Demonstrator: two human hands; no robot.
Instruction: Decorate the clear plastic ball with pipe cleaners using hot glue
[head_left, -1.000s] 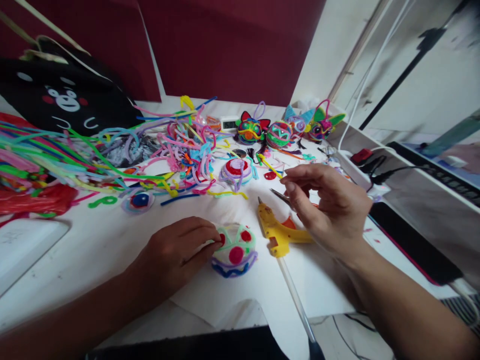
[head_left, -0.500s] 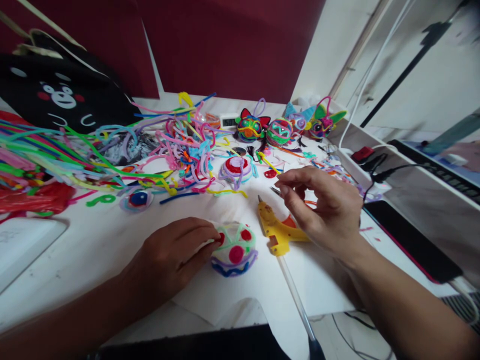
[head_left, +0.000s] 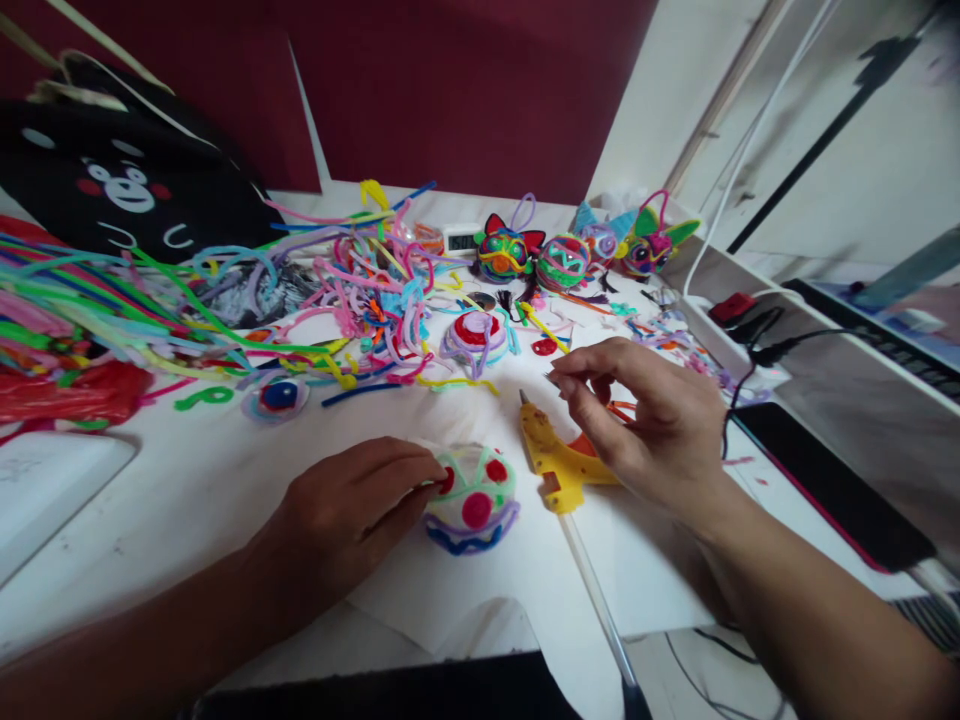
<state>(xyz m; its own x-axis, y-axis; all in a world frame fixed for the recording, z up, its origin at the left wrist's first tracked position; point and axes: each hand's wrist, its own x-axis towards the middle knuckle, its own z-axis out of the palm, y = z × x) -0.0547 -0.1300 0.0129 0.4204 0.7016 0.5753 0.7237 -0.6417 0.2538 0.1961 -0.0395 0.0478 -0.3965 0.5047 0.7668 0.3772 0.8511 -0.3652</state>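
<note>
A small round craft piece (head_left: 478, 511), decorated with red dots, pale green strips, a purple strip and a wavy blue strip, lies on the white paper in front of me. The closed fingers of my left hand (head_left: 352, 510) grip its left edge, beside one red dot, partly hiding it. To the right, my right hand (head_left: 637, 420) is raised in a pinch near a yellow glue gun (head_left: 556, 465), covering the gun's rear. A thin metallic tip shows by the pinched fingertips; what they hold, if anything, I cannot make out.
Coloured pipe cleaners (head_left: 375, 290) are heaped at the back and left. Several finished decorated balls (head_left: 504, 250) stand at the back. A red-centred round piece (head_left: 474, 335) and a blue-centred disc (head_left: 279, 395) lie nearer. A phone (head_left: 832, 485) lies right, near cables.
My right fingertips have dipped slightly down and left, covering more of the metallic tip. My left hand keeps its place at the craft piece. The whole view has shifted a little.
</note>
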